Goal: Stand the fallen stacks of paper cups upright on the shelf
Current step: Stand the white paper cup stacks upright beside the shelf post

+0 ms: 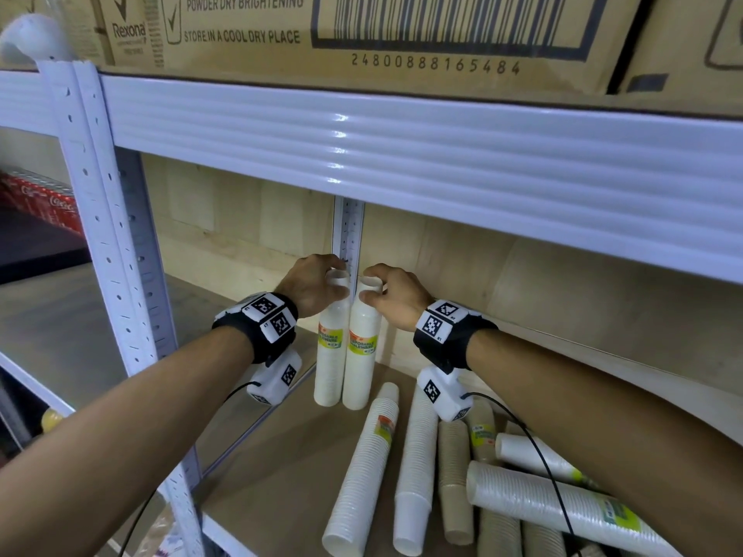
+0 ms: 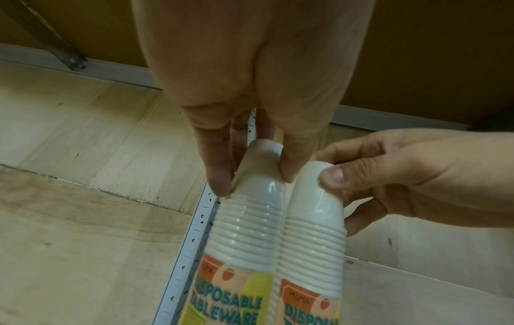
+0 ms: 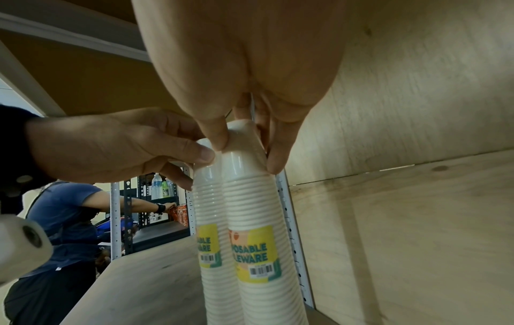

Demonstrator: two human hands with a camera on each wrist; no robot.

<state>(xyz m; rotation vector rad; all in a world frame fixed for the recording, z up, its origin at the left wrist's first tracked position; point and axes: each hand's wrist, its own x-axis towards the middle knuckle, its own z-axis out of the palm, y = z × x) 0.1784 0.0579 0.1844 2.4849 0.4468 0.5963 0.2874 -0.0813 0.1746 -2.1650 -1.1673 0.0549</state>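
Two white cup stacks stand upright side by side at the back of the shelf (image 1: 281,456). My left hand (image 1: 317,283) pinches the top of the left stack (image 1: 331,355), also seen as the left stack (image 2: 250,224) under my left hand (image 2: 250,167). My right hand (image 1: 386,293) pinches the top of the right stack (image 1: 362,355), shown as the right stack (image 3: 250,202) under my right hand (image 3: 244,145). Both carry yellow "Disposable Tableware" labels. Several fallen stacks lie in front, among them a white stack (image 1: 362,472) and a brown stack (image 1: 454,480).
A white perforated upright (image 1: 347,235) stands right behind the two stacks. The shelf beam above (image 1: 402,154) carries cardboard boxes (image 1: 362,34). A large fallen white stack (image 1: 563,508) lies at the right front. Another person (image 3: 64,220) works at a neighbouring rack.
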